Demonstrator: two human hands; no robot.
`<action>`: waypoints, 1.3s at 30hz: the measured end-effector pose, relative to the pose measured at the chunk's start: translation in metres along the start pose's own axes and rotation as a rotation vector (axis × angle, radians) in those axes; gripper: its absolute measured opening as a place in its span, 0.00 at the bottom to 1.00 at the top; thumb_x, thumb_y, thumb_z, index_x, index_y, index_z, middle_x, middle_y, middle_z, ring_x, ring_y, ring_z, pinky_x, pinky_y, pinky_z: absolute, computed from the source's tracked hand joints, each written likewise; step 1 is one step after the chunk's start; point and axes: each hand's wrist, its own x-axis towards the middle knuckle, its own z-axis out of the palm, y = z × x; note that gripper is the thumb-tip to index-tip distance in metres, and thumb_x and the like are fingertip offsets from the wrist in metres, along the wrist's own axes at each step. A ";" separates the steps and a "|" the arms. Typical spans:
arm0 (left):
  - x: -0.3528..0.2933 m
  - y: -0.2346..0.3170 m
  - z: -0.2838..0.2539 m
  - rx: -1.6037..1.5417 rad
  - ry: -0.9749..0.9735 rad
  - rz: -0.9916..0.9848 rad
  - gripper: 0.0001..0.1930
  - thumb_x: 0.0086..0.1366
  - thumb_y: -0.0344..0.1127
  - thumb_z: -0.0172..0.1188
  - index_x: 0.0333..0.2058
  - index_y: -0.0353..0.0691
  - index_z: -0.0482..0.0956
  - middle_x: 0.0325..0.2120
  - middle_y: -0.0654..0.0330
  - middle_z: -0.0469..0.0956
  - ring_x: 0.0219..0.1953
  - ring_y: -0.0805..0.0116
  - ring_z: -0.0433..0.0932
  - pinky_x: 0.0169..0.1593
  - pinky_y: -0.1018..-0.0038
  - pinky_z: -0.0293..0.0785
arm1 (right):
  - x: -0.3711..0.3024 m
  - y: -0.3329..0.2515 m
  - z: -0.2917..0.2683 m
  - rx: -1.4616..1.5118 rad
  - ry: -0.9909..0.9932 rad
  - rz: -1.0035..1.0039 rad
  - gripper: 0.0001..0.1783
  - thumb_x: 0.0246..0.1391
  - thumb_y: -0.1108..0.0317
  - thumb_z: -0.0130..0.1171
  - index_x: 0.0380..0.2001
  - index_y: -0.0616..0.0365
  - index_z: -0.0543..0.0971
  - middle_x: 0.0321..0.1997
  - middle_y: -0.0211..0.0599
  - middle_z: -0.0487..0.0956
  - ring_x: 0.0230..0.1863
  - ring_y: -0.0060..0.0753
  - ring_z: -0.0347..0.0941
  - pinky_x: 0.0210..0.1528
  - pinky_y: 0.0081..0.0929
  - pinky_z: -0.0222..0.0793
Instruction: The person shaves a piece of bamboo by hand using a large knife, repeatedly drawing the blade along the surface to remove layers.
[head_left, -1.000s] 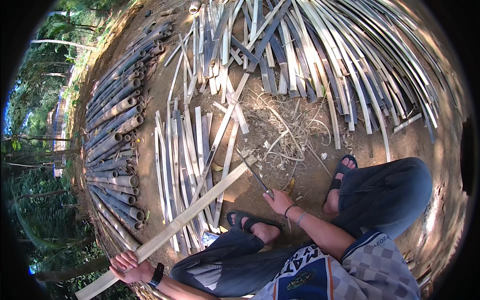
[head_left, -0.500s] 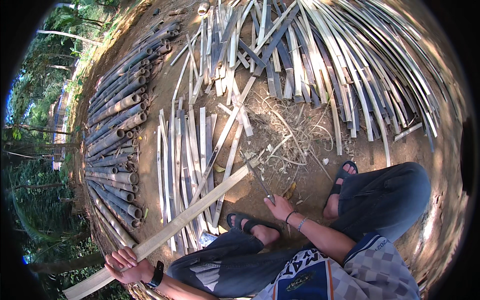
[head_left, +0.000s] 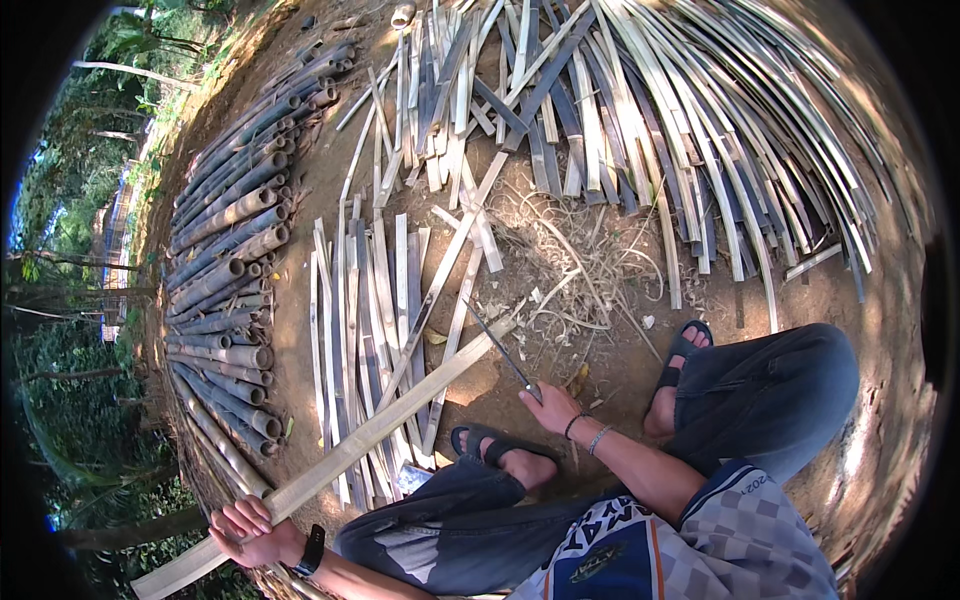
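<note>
A long, pale split-bamboo strip (head_left: 390,418) slants from the lower left up to the middle. My left hand (head_left: 252,533) has its fingers curled round the lower part of it. The dark watch is on that wrist. My right hand (head_left: 551,413), with two bracelets at the wrist, is closed on the handle of a knife with a long, thin blade (head_left: 502,347). That blade crosses the strip's far end, its tip pointing up and left. Whether the edge touches the strip I cannot tell.
Cut bamboo poles (head_left: 235,270) are stacked at the left. Split strips (head_left: 350,330) lie left of centre, and a larger spread of them (head_left: 690,120) fills the far right. Curly shavings (head_left: 565,250) litter the dirt beyond the knife. My sandalled feet (head_left: 510,458) flank the work.
My right hand has shifted slightly up and left, carrying the knife with it, so the tip reaches farther left past the strip. My left hand and the strip have barely moved.
</note>
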 end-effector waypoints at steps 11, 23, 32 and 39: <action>-0.001 0.002 0.004 -0.010 0.006 0.020 0.18 0.72 0.43 0.40 0.22 0.44 0.64 0.08 0.67 0.57 0.07 0.76 0.54 0.15 0.82 0.53 | -0.006 0.001 -0.010 -0.036 -0.041 -0.034 0.26 0.58 0.46 0.52 0.32 0.65 0.74 0.28 0.58 0.77 0.35 0.62 0.75 0.37 0.50 0.68; 0.000 0.003 0.007 -0.003 0.001 0.003 0.17 0.71 0.43 0.40 0.22 0.44 0.63 0.08 0.66 0.57 0.08 0.77 0.53 0.15 0.81 0.53 | 0.016 0.013 -0.009 -0.007 0.013 0.057 0.27 0.58 0.46 0.51 0.32 0.65 0.74 0.28 0.58 0.77 0.35 0.61 0.74 0.37 0.48 0.67; -0.002 0.002 0.012 0.030 0.015 0.021 0.17 0.72 0.43 0.39 0.25 0.43 0.65 0.08 0.66 0.57 0.08 0.77 0.53 0.14 0.81 0.52 | -0.001 -0.005 -0.005 0.034 -0.056 -0.020 0.25 0.59 0.47 0.50 0.31 0.64 0.73 0.27 0.57 0.76 0.34 0.61 0.74 0.36 0.45 0.68; -0.005 0.003 0.017 0.009 0.037 0.028 0.18 0.72 0.43 0.40 0.23 0.43 0.64 0.08 0.66 0.56 0.07 0.77 0.52 0.14 0.81 0.52 | -0.063 -0.117 -0.013 0.042 -0.380 -0.277 0.26 0.60 0.46 0.50 0.33 0.64 0.73 0.26 0.58 0.77 0.33 0.62 0.75 0.36 0.49 0.70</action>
